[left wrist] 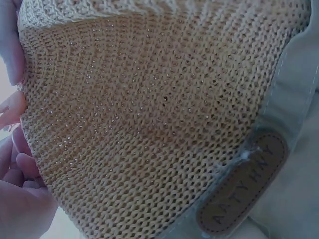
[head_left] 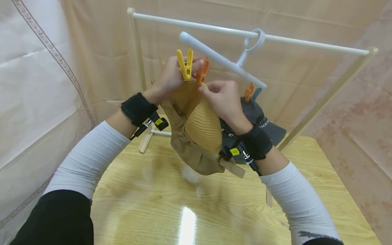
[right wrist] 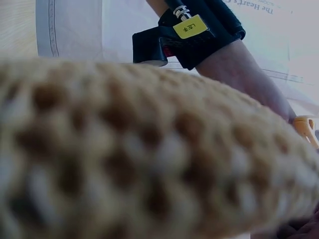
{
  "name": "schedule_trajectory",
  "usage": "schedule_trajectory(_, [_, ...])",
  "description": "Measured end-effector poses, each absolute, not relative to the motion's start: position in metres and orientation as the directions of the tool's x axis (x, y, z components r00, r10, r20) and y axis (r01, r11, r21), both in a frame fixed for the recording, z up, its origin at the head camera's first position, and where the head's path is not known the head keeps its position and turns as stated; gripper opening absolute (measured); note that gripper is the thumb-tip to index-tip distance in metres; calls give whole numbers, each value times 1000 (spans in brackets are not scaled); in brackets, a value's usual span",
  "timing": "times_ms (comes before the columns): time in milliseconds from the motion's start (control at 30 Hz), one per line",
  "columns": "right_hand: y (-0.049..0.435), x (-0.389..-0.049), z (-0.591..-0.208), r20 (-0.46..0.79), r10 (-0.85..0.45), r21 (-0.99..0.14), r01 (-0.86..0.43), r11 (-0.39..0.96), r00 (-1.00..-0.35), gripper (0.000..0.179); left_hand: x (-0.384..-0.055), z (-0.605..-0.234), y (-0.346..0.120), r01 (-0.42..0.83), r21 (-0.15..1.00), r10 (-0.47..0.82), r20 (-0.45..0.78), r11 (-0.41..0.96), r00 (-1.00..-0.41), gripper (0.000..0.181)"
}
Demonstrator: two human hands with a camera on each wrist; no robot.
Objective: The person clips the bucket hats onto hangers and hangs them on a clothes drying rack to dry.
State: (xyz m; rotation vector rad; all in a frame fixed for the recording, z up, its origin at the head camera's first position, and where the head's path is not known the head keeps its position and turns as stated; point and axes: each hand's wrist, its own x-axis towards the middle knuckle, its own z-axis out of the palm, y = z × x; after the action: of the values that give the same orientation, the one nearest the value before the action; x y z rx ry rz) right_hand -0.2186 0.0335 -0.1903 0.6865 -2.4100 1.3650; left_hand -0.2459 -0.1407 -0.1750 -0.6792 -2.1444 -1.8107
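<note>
A tan bucket hat with a knitted crown (head_left: 204, 126) and a khaki cloth brim hangs below a white hanger (head_left: 222, 59). At its upper edge sit a yellow clothespin (head_left: 185, 66) and an orange clothespin (head_left: 202, 72). My left hand (head_left: 168, 78) reaches behind the yellow one and pinches the orange one, thumb against its side; its other fingers are partly hidden. My right hand (head_left: 225, 100) pinches the hat's upper edge just below the orange clothespin. Knitting fills the left wrist view, with a brown label patch (left wrist: 244, 184) near the brim.
The hanger tilts down to the right from a white rod (head_left: 196, 25) on a wooden stand. A dark cap (head_left: 252, 112) hangs at its right end from another orange clothespin (head_left: 249, 92) and a teal clip (head_left: 256, 94). Below lies a glossy wooden table (head_left: 147, 204); curtains surround it.
</note>
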Motion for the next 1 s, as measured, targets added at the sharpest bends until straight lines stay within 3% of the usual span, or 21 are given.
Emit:
schedule_trajectory(167, [30,-222,-193,454,-304,-706,-546,451,-838,22,-248,-181,-143,495,865,143,481,87,-865,21])
schedule_trajectory(467, [27,-224,-197,393,-345,-716,-519,467,-852,24,-248,-191,-146,551,821,76,546,148,-835,28])
schedule_trajectory(733, [32,-227,-207,394,-361,-688,-531,494,-845,31,-249,-206,-142,588,804,43,587,84,-808,26])
schedule_trajectory(1000, [48,-231,-226,377,-355,-699,-514,497,-856,38,-243,-237,-131,561,822,-29,566,98,-824,27])
